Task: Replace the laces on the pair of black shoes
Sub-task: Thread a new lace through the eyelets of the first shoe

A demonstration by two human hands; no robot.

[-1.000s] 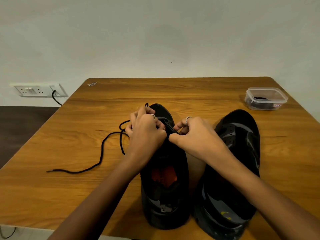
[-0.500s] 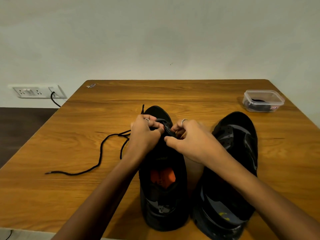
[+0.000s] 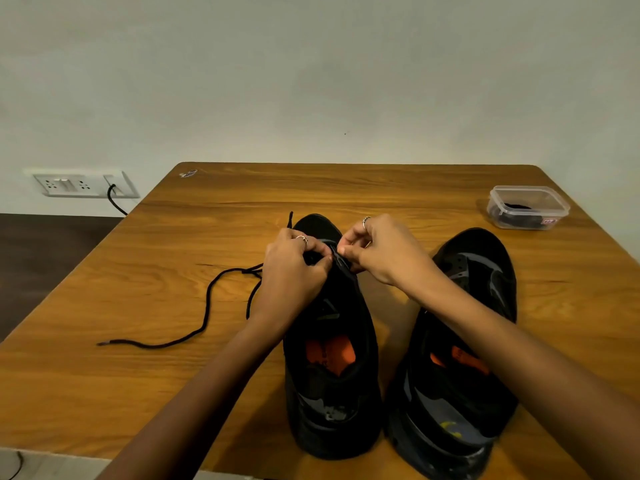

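Two black shoes with orange insoles stand side by side on the wooden table, heels toward me. My left hand and my right hand meet over the front eyelets of the left shoe. Both hands pinch the black lace there with curled fingers. The lace trails off to the left across the table, its tip lying near the front left. A short lace end sticks up beyond my left hand. The right shoe lies untouched under my right forearm and shows no lace.
A clear plastic box holding something black sits at the table's back right. A wall socket strip with a plugged black cable is at the left, beyond the table edge.
My hands have shifted slightly on the shoe's front, the right hand rising a little. The loose lace loop on the left has been drawn in somewhat toward the shoe.
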